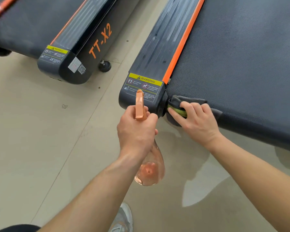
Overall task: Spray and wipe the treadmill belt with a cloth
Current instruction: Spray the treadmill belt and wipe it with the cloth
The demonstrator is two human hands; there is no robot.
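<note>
A dark textured treadmill belt (238, 61) fills the upper right, with an orange strip and a black side rail (159, 47) on its left. My right hand (197, 121) presses a folded grey cloth with a green edge (187, 102) onto the belt's near left corner, beside the rail's end cap. My left hand (137, 129) grips an orange spray bottle (149, 169) by its neck. The clear bottle body hangs below my hand, and the nozzle points up toward the yellow warning label (145, 80).
A second treadmill marked TT-X2 (77, 47) lies to the left, with a strip of beige tiled floor (57, 131) between the two machines. Its small black foot (105, 66) sticks out into the gap. My grey shoe (122, 218) stands on the floor below.
</note>
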